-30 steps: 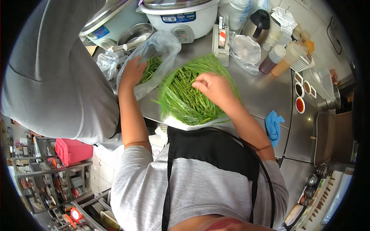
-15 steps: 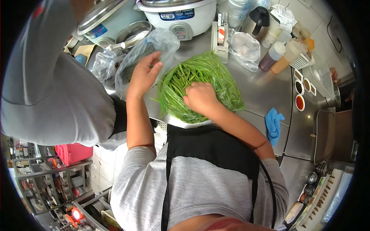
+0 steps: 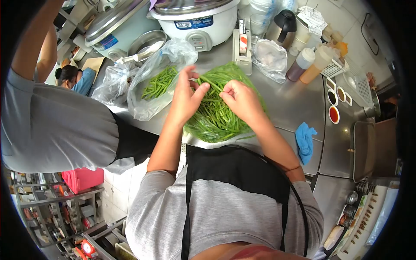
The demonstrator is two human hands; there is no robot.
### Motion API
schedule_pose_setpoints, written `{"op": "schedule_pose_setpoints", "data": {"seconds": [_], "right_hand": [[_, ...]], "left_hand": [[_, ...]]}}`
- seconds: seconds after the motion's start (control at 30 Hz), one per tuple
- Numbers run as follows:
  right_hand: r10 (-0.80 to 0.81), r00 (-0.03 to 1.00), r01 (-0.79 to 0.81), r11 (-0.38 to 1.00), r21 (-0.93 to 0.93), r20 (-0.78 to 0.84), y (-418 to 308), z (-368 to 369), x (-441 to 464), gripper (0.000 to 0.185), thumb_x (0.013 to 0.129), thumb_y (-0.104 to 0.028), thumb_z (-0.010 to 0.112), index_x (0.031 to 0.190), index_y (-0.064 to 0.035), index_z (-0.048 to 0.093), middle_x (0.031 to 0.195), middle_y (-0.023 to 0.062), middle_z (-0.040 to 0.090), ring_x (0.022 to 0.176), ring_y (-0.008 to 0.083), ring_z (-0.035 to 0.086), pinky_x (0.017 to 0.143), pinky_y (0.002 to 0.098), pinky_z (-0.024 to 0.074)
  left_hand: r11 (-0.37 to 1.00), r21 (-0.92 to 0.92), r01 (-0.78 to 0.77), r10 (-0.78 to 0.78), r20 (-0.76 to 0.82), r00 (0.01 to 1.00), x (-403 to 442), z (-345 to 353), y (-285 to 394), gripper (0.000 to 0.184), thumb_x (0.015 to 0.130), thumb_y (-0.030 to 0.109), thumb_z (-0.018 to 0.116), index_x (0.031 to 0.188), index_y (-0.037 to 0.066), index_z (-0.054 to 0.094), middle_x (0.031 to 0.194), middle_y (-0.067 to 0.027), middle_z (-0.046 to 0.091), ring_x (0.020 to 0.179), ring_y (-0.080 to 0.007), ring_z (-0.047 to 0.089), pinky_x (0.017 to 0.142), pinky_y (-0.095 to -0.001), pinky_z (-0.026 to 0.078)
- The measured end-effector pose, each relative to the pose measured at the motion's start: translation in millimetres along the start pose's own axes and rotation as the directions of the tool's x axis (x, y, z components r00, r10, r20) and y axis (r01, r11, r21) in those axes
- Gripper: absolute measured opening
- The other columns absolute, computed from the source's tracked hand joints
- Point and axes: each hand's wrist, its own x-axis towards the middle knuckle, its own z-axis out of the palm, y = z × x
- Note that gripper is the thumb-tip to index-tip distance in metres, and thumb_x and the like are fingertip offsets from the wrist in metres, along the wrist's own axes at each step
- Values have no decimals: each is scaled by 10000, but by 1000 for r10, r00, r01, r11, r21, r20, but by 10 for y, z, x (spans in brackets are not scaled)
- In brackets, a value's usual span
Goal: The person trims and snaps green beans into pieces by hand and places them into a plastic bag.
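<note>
A green plastic bag full of long green beans (image 3: 216,119) lies open on the steel counter before me. Over its left side is my left hand (image 3: 188,95), its fingers apart and thumb stretched toward the beans. My right hand (image 3: 240,99) is above the right part of the bag, fingertips pinched together at some beans; exactly what they grip is hard to make out. Left of both hands, a clear plastic bag (image 3: 147,106) lies open with shorter bean pieces (image 3: 160,82) in it.
Behind stand a white rice cooker (image 3: 195,26), a second cooker (image 3: 117,30) and a metal bowl (image 3: 147,43). Sauce bottles (image 3: 302,65), sauce dishes (image 3: 333,115) and a blue cloth (image 3: 305,143) are at the right. A co-worker in grey (image 3: 60,125) stands close at the left.
My left hand has moved right, from the clear bag to the green bag. My right hand has risen slightly from the beans. The co-worker's body and arm have shifted, uncovering another person behind.
</note>
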Motion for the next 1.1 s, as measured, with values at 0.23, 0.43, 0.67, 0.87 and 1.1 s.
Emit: {"op": "schedule_pose_setpoints", "data": {"seconds": [0.23,0.43,0.67,0.87,1.1], "right_hand": [[-45,996,61,973,222,-79,69,169,-19,119,755,-133,600,770,-25,550,714,134,593,636,257,590,572,330,458],[39,999,-33,905,424,-7,174,120,0,121,806,-143,552,789,-24,537,663,77,557,568,184,524,541,271,422],[111,987,-144,301,943,116,228,126,20,232,886,-222,444,765,-34,507,637,13,493,567,94,460,522,227,378],[23,963,-175,812,557,269,349,-15,131,246,887,-238,451,843,-10,532,681,10,525,620,81,483,578,232,413],[-1,981,-88,891,444,196,324,-3,214,156,847,-152,508,822,-4,551,698,0,538,630,50,481,579,212,408]], "left_hand": [[816,-531,229,-201,112,973,18,190,-90,141,843,96,484,897,-2,570,839,-71,609,698,-85,543,575,-184,390],[529,-812,248,-184,176,967,31,223,-55,181,867,189,473,928,31,537,839,-81,598,753,-159,549,641,-258,412],[183,-887,425,-133,406,904,60,258,-170,215,884,255,429,856,56,507,627,-40,486,606,-184,475,589,-283,390],[713,-439,547,-238,582,777,30,142,-161,201,877,189,433,812,28,534,542,9,442,505,-91,411,504,-219,340],[889,-174,423,-211,664,717,78,85,-105,205,867,168,464,799,18,585,590,27,479,537,-43,415,511,-179,345]]}}
